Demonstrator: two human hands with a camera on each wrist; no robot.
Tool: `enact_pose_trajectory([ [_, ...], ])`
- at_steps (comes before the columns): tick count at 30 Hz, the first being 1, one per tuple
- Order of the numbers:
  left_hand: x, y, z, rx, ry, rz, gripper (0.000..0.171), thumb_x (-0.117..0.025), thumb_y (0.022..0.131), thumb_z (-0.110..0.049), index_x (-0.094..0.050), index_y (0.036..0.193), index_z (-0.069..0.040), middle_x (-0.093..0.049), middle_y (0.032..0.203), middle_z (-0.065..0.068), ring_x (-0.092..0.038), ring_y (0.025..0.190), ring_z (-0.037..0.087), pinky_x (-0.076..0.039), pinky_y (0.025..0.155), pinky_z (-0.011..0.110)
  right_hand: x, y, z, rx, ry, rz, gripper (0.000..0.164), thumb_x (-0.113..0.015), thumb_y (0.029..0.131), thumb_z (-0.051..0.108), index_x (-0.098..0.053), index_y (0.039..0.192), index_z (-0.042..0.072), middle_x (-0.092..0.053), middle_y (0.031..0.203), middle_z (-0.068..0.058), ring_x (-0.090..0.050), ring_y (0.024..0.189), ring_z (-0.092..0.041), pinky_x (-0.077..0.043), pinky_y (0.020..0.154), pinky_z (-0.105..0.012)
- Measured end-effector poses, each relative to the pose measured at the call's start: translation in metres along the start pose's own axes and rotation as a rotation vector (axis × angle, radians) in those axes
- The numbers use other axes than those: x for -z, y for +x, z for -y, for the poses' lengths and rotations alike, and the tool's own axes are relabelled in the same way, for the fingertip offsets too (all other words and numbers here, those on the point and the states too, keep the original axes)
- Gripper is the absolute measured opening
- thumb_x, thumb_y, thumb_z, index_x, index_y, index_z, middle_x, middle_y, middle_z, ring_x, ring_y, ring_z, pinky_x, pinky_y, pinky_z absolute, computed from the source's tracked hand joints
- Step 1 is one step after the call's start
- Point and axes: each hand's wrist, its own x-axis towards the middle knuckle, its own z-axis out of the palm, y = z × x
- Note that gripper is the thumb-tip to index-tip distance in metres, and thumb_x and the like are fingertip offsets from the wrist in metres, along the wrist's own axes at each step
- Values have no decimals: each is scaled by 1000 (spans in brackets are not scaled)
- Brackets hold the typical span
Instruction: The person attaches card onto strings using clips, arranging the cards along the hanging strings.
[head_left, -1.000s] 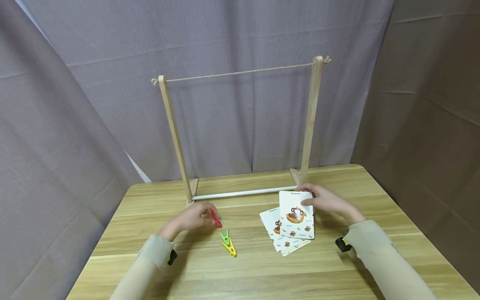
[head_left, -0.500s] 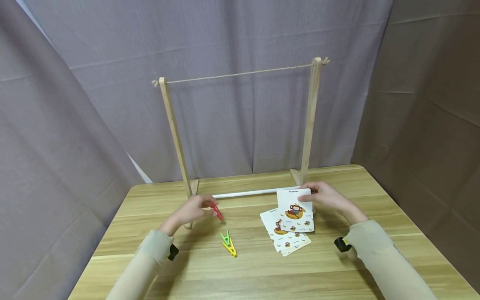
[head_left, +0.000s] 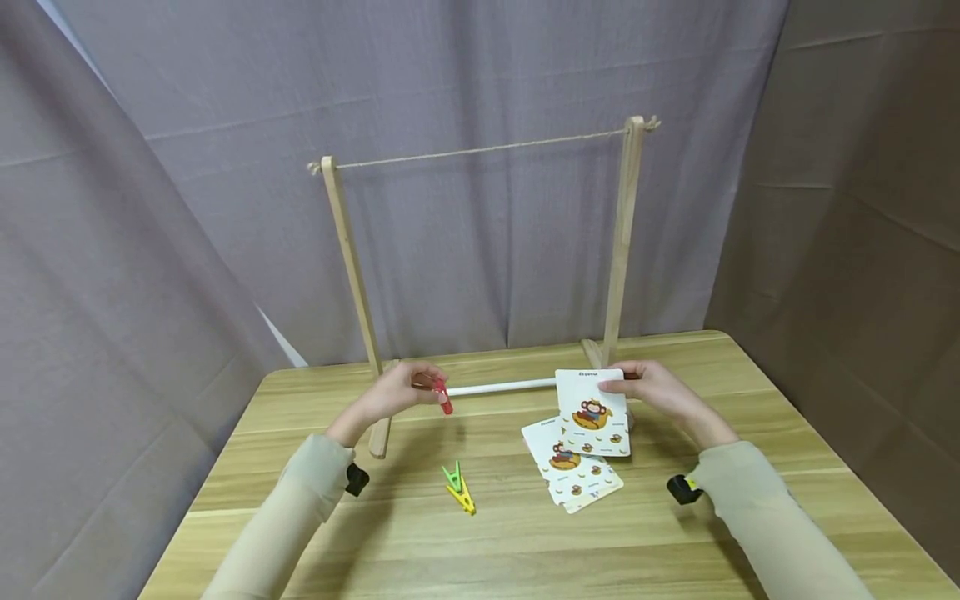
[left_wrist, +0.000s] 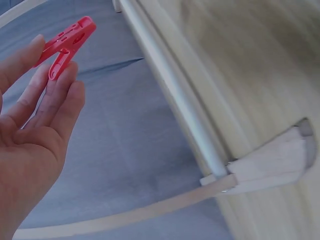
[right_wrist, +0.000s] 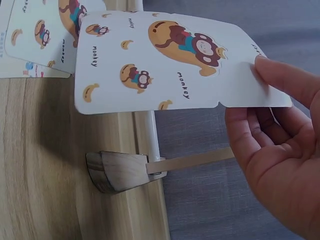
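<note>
Between thumb and fingers my left hand [head_left: 399,390] pinches a red clothespin [left_wrist: 67,45] by its handle ends, raised over the table. My right hand [head_left: 660,395] holds a white card [head_left: 591,412] printed with a monkey on a banana, thumb on its face and fingers behind. In the right wrist view the held card [right_wrist: 165,65] is tilted above the tabletop. Below it on the table lie other cards [head_left: 558,467], overlapping, the top one with the same monkey print. A green clothespin [head_left: 453,477] and a yellow clothespin [head_left: 462,498] lie touching, between the hands.
A wooden frame stands at the back, with a left post [head_left: 349,267], a right post [head_left: 622,250], a white bottom rod [head_left: 502,386] and a twine line [head_left: 480,151] tied across its top. Grey curtains [head_left: 450,250] hang behind the table [head_left: 517,558].
My left hand has lifted the red clothespin off the table, moving up and slightly right. My right hand has raised its card a little. The other clothespins and cards stay in place.
</note>
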Motion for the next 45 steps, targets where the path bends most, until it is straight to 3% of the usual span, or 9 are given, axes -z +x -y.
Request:
enact_pose_trajectory([
  [6, 5, 9, -14, 27, 35, -24, 32, -77, 91, -16, -69, 120, -6, -73, 105, 5, -69, 102, 21, -57, 87, 38, 4, 1, -1, 5, 75, 15, 45, -71, 95, 21, -63, 127, -9, -72, 105, -10, -63, 96, -17, -48, 92, -38],
  [14, 13, 23, -25, -6, 56, -33, 29, -76, 91, -18, -70, 118, -8, -73, 104, 3, -68, 103, 20, -56, 91, 40, 13, -1, 2, -1, 83, -10, 45, -71, 95, 21, -62, 126, -9, -72, 103, -5, -64, 96, -14, -48, 92, -31],
  [23, 27, 28, -39, -12, 67, -39, 31, -76, 92, -21, -69, 120, -9, -72, 107, 5, -67, 104, 21, -54, 94, 42, 27, 4, 17, 72, 199, -48, 45, -65, 100, 16, -55, 128, -17, -72, 99, 3, -68, 91, -7, -55, 87, -23],
  [28, 35, 32, -45, -18, 59, -39, 31, -75, 93, -21, -68, 120, -9, -72, 106, 5, -67, 103, 21, -54, 93, 43, 36, 9, 27, 99, 193, -43, 45, -61, 102, 19, -53, 130, -15, -70, 103, 6, -67, 95, -7, -54, 91, -23],
  [35, 42, 36, -58, -28, 37, -37, 31, -75, 93, -18, -67, 121, -7, -73, 106, 7, -67, 105, 24, -54, 94, 44, 48, 11, 42, 127, 210, -79, 43, -61, 102, 19, -55, 129, -13, -71, 98, 10, -67, 91, -6, -54, 85, -19],
  [45, 57, 40, -76, -48, 91, -83, 30, -75, 92, -20, -68, 119, -9, -74, 103, 4, -68, 101, 20, -55, 91, 42, 60, 16, 66, 130, 228, -113, 33, -63, 102, 21, -60, 124, -3, -73, 93, 10, -68, 86, -6, -55, 80, -21],
])
